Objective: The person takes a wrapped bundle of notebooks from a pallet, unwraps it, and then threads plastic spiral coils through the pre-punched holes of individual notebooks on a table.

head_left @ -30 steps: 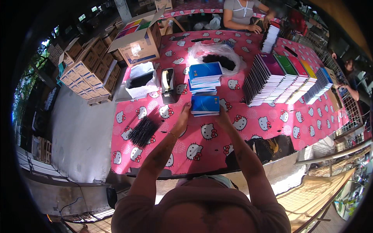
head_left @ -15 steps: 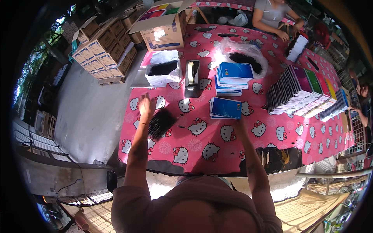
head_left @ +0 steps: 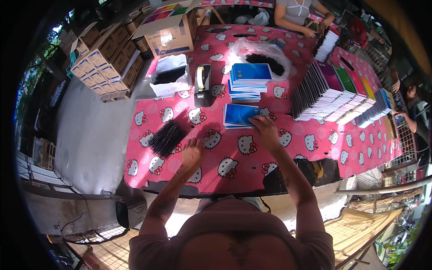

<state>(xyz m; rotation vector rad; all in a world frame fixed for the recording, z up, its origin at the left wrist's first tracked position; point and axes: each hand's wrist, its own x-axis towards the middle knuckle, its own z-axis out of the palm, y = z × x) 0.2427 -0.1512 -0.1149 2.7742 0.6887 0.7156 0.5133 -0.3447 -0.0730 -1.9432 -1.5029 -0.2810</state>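
My left hand (head_left: 192, 153) is low over the near middle of the table, its fingers pinched on a thin spiral binding coil (head_left: 209, 139) that shows only faintly. Left of it lies a bundle of black spiral coils (head_left: 166, 138). My right hand (head_left: 266, 130) grips the lower right corner of the top blue-covered notebook (head_left: 240, 114), on a small pile in front of me. Just beyond stands a taller stack of blue notebooks (head_left: 249, 74).
A tape dispenser (head_left: 202, 85), a white box of black coils (head_left: 170, 76) and a plastic bag of coils (head_left: 265, 63) stand farther back. Rows of coloured notebooks (head_left: 328, 96) fill the right side. An open carton (head_left: 170, 38) is at back left. Another person (head_left: 299, 15) works across the table.
My left hand has left the far side of the coil bundle and come nearer and to the right. My right hand has moved up onto the notebook's corner. The whole view has shifted slightly.
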